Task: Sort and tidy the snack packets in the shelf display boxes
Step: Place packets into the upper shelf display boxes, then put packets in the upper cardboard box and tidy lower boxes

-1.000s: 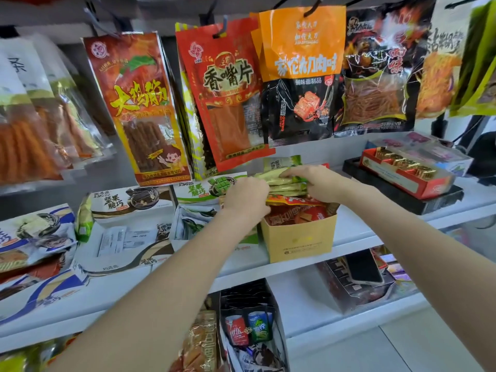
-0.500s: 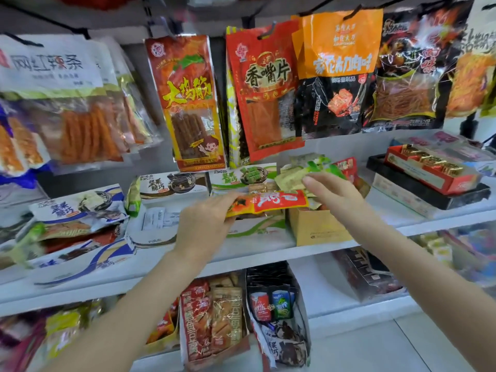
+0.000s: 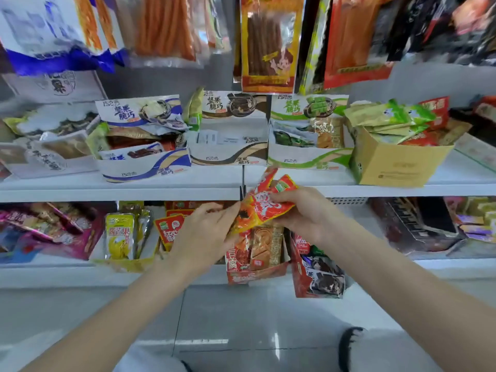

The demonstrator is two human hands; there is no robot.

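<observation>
- Head view, hands: we have the right hand (image 3: pixel 303 213) clasped around a bunch of red-orange snack packets (image 3: pixel 264 208), fingers curled over their right side. Our left hand (image 3: pixel 206 232) meets the bunch from the left, its fingertips on the lower left edge of the packets; whether it pinches them or only steadies them we cannot tell through the blur.
- Head view, where the packets are: the bunch hangs in the air in front of the edge of the upper shelf (image 3: pixel 120 190), just above a red display box (image 3: pixel 255 275) on the lower shelf, which already stands full of orange and red packets of a similar look.
- Head view, surroundings: on the upper shelf sit a yellow cardboard box (image 3: pixel 397 165) heaped with green packets and a row of white boxes with blue, brown and green trim (image 3: pixel 230 157).
- Step in hand, as we judge it: the red packets are being carried to the box of their own kind below.
- Next move, as we judge it: we would square the bunch between both hands, lower it into the red display box upright and facing out, then let go without knocking the neighbouring packets over the front lip.
</observation>
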